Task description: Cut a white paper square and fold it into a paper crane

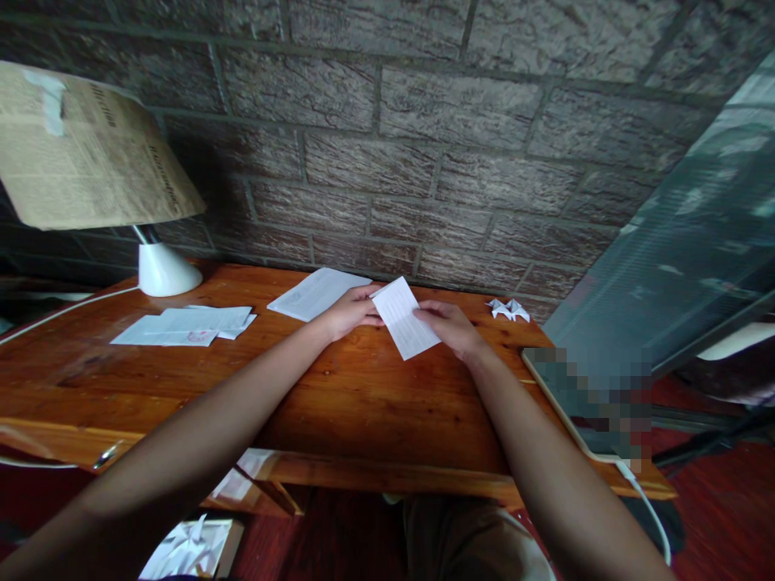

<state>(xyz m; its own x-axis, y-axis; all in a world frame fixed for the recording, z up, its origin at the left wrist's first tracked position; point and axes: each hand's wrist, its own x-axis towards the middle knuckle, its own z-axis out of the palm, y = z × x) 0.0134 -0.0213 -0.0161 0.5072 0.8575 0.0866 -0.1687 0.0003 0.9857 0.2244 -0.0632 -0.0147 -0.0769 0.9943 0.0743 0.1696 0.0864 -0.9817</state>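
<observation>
A white printed sheet of paper [404, 323], narrow and folded along its upper left edge, is held up just above the desk between both hands. My left hand [353, 313] pinches its upper left corner. On the right edge, my right hand [446, 324] grips the sheet, with the thumb and fingers closed on it. Behind my left hand lies a stack of white paper [316, 292], partly covered by that hand. To the right, small folded white paper shapes [508, 310] stand near the back edge.
The wooden desk [375, 411] meets a brick wall [424, 145]. At left are a lamp [166, 270] with a newsprint shade and several paper slips [182, 328]. A tablet [563, 395] with a white cable lies at right. Below the desk, a box [227, 545] holds white paper pieces.
</observation>
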